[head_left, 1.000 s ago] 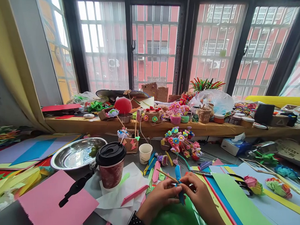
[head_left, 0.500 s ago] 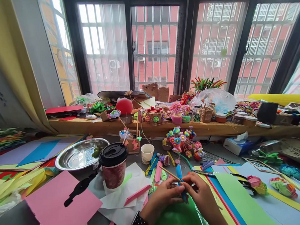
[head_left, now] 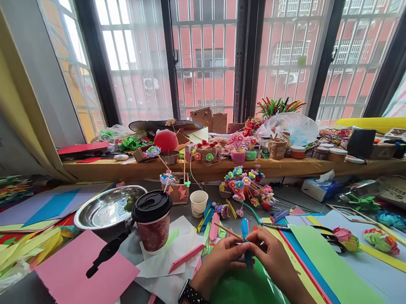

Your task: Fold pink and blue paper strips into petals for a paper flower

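Note:
Both hands meet over a shiny green rounded thing (head_left: 239,291) at the lower middle. My left hand (head_left: 227,256), with a black dotted watch strap on its wrist, is closed around a folded blue paper strip (head_left: 245,228) and a thin wooden stick (head_left: 226,229). From the other side my right hand (head_left: 269,252) pinches the same blue paper, fingertips touching those of the left. Stick and paper cross at the fingers, and the exact grip there is partly hidden. Just beyond lie a pink folded paper strip (head_left: 214,227) and more folded paper pieces.
A lidded dark red cup (head_left: 154,230) and a white paper cup (head_left: 199,204) stand left of the hands. Further left are a metal plate (head_left: 91,219) and pink paper (head_left: 94,291). Scissors (head_left: 336,243) and coloured sheets (head_left: 324,258) lie right. Crafted flowers (head_left: 244,184) stand behind.
The camera view has tilted slightly downward. My hands stay together on the blue paper and stick, with the right fingers drawn in closer over the left fingertips.

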A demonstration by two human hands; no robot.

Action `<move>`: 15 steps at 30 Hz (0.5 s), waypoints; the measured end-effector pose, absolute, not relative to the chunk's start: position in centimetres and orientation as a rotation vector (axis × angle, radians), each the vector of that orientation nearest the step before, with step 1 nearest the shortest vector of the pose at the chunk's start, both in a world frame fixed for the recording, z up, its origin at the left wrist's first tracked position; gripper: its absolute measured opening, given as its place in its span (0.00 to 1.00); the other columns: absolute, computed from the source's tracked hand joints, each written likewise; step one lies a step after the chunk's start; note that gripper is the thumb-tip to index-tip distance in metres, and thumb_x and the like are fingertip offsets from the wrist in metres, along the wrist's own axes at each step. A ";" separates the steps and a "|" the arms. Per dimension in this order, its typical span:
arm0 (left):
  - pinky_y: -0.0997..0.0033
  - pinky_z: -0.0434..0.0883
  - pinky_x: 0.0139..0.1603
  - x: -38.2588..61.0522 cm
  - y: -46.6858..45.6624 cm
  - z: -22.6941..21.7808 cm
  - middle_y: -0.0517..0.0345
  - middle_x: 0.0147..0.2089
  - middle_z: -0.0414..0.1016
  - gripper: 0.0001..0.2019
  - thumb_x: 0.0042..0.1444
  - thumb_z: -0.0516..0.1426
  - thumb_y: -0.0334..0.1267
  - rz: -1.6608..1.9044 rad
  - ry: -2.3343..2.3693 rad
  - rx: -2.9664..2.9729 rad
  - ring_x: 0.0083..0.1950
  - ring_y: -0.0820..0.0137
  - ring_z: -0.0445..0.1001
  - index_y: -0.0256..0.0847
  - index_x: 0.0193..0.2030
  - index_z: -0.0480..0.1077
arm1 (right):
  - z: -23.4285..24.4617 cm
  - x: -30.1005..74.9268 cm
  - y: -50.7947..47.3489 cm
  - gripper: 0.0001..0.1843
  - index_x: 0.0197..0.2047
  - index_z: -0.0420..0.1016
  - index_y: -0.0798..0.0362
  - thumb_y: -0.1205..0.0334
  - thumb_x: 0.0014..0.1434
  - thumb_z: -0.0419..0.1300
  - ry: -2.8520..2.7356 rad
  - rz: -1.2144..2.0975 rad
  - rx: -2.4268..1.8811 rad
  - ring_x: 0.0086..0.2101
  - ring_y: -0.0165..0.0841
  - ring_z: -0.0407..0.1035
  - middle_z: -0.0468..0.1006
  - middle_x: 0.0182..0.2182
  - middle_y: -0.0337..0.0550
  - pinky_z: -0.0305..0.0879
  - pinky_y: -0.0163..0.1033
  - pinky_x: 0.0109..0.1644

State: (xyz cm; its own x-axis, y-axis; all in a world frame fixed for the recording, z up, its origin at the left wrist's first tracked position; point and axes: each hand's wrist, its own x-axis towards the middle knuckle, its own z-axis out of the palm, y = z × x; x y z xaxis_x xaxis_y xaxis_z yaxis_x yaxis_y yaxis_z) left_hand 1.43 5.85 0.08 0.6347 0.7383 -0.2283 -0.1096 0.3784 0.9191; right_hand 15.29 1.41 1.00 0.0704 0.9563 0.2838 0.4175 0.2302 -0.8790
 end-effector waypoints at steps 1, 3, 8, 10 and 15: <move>0.75 0.67 0.34 1.5 5.9 0.1 0.56 0.33 0.71 0.21 0.36 0.63 0.45 0.598 0.722 1.053 0.32 0.74 0.70 0.35 0.37 0.70 | 1.0 15.2 1.4 0.08 0.26 0.69 0.54 0.60 0.51 0.54 -1.514 0.686 -1.358 0.24 0.30 0.66 0.67 0.25 0.39 0.62 0.33 0.26; 0.74 0.67 0.35 1.5 5.9 0.0 0.56 0.32 0.71 0.22 0.35 0.63 0.45 0.586 0.745 1.060 0.32 0.73 0.70 0.35 0.37 0.70 | 1.0 15.1 1.3 0.06 0.26 0.68 0.54 0.62 0.51 0.55 -1.507 0.688 -1.374 0.24 0.30 0.66 0.66 0.25 0.39 0.62 0.33 0.26; 0.74 0.67 0.36 1.6 6.1 -0.3 0.56 0.32 0.72 0.20 0.37 0.62 0.45 0.569 0.749 1.082 0.34 0.73 0.71 0.36 0.37 0.69 | 1.0 15.0 1.4 0.05 0.25 0.67 0.55 0.64 0.51 0.54 -1.519 0.668 -1.388 0.23 0.29 0.65 0.66 0.25 0.39 0.61 0.33 0.26; 0.74 0.67 0.37 1.6 6.0 -0.2 0.56 0.33 0.72 0.20 0.38 0.62 0.45 0.572 0.753 1.087 0.34 0.73 0.71 0.36 0.37 0.69 | 1.0 15.0 1.4 0.05 0.25 0.67 0.55 0.65 0.51 0.53 -1.530 0.643 -1.397 0.24 0.29 0.65 0.66 0.25 0.39 0.61 0.34 0.26; 0.71 0.67 0.39 1.6 5.7 0.3 0.53 0.37 0.72 0.21 0.38 0.62 0.45 0.568 0.746 1.091 0.38 0.70 0.71 0.36 0.38 0.69 | 0.7 14.9 1.6 0.05 0.26 0.67 0.55 0.66 0.51 0.52 -1.528 0.591 -1.418 0.25 0.31 0.65 0.66 0.26 0.40 0.61 0.35 0.28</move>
State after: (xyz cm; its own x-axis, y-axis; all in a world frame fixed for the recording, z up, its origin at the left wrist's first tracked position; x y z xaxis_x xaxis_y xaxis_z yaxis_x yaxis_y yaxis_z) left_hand 1.60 5.75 0.26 0.6309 0.7330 -0.2543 -0.0501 0.3656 0.9294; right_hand 14.94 1.60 0.74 0.1075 0.9462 0.3051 0.4951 0.2152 -0.8418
